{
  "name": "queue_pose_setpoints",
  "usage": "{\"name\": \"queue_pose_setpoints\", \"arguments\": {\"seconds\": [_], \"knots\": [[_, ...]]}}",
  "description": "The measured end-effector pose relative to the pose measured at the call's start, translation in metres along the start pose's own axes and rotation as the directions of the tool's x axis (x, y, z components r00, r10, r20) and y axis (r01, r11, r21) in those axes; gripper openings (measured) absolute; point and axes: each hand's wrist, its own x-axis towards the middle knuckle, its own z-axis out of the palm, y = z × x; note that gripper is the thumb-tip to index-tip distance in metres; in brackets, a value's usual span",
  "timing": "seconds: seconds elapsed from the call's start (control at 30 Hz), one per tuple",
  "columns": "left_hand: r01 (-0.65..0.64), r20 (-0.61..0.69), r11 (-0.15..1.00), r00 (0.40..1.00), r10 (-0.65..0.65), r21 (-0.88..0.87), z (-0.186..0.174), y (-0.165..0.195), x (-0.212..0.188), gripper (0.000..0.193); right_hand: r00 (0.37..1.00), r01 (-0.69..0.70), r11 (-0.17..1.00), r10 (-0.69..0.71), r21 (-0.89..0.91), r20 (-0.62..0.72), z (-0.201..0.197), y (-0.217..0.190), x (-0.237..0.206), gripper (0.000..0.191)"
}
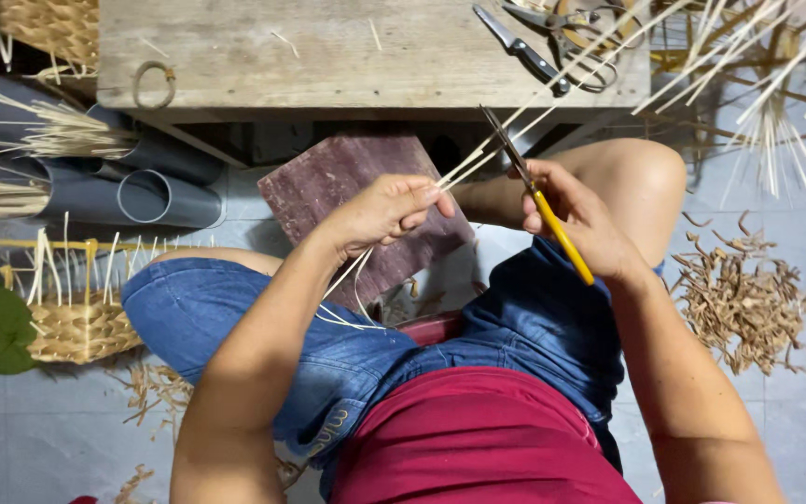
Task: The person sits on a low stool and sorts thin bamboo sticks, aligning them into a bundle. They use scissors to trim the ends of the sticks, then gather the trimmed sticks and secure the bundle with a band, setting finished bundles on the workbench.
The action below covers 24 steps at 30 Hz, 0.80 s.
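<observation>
Trimming thin pale cane strips [478,157] with a yellow-handled knife [545,207]

Left hand [380,213] pinches the strips shut, right hand [578,217] fully wrapped on the handle; I'd keep the strips taut, blade angled away from fingers.

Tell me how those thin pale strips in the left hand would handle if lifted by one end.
The strips probably flex rather than stay stiff: below the left hand their loose ends curve and droop. They look light, being so thin. Likely springy too, since the upper lengths run nearly straight past the yellow-handled knife.

Pale matt cane strips [478,159], glossy yellow plastic-handled knife [538,201], rough wooden bench [328,51], perhaps plastic grey pipes [142,191]
</observation>
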Motion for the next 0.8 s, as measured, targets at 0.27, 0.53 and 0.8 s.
{"name": "queue_pose_setpoints", "arguments": {"seconds": [0.27,0.53,0.8], "knots": [[0.064,0.06,0.992,0.996,-0.07,0.107,0.012,-0.016,0.012,0.033,0.969,-0.186,0.947,0.221,0.26,-0.111,0.01,0.013,-0.051,0.049],[0.072,-0.051,0.99,0.996,-0.066,0.118,0.003,-0.012,0.01,0.033,0.986,-0.026,0.934,0.083,0.358,-0.144,0.019,-0.004,-0.043,0.03],[-0.631,-0.47,0.768,0.713,0.519,-0.109,-0.048,0.028,-0.022,0.028,0.955,0.058,0.823,-0.211,-0.565,-0.21,-0.006,-0.014,0.085,0.052]]}}
